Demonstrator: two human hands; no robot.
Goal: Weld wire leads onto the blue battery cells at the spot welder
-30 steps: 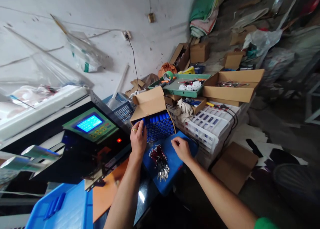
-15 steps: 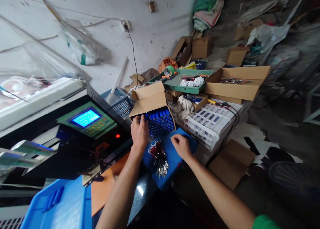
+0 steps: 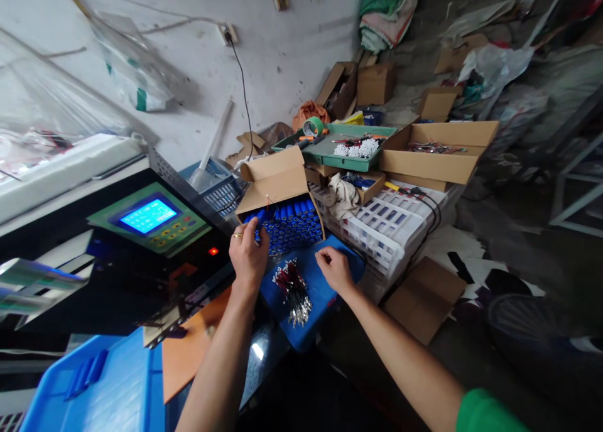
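Note:
My left hand (image 3: 249, 256), a ring on one finger, is closed at the near left edge of an open cardboard box (image 3: 276, 176). Its thumb and fingers pinch what looks like a blue cylindrical battery cell (image 3: 258, 230), mostly hidden by the fingers. A thin wire with a white tip (image 3: 267, 198) sticks up just beyond it. Rows of blue battery cells (image 3: 294, 225) fill the box. Over the blue stool top (image 3: 330, 294), my right hand (image 3: 334, 270) is curled shut, its fingertips hiding whatever they hold. Between the hands lies a bundle of red and black wire leads (image 3: 293, 291).
At left stands a machine with a lit display (image 3: 148, 216), a blue plastic bin (image 3: 108, 382) below it. Behind the box are a green tray (image 3: 346, 159) with white-tipped leads, another cardboard box (image 3: 424, 165) of wires, and a white crate (image 3: 377, 231).
The view has shifted slightly, so most things sit further left and a little higher. A thin white-tipped wire now shows above my left fingers. My right hand stays curled over the stool.

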